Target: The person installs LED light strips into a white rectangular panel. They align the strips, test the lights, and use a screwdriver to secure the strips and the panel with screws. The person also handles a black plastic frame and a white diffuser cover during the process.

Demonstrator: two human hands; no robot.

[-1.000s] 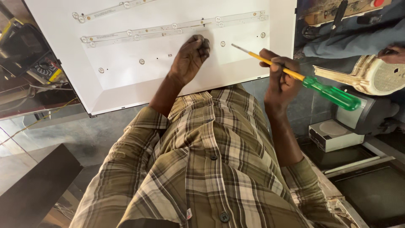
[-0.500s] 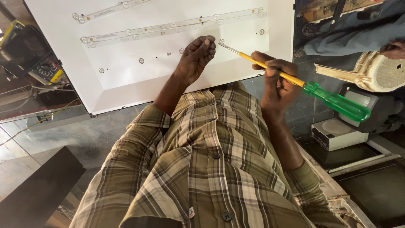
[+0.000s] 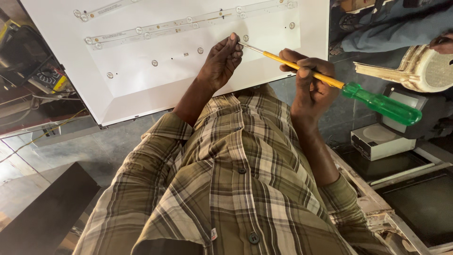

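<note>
A large white panel lies in front of me, with thin light strips carrying round lenses fixed across it. My left hand rests on the panel, fingers bent, fingertips near a lens by the right end of a strip. My right hand grips a long screwdriver by its yellow shaft; the green handle sticks out to the right. The metal tip reaches my left fingertips at the panel. My plaid shirt fills the lower view.
A person's sleeve and hand work at the top right beside a round cream part. A small white box and dark frames sit at the right. Tools and a meter lie at the left, a dark slab bottom left.
The screwdriver has swung up and left, so its tip has reached my left fingertips on the panel. My left hand has shifted slightly right along the strip.
</note>
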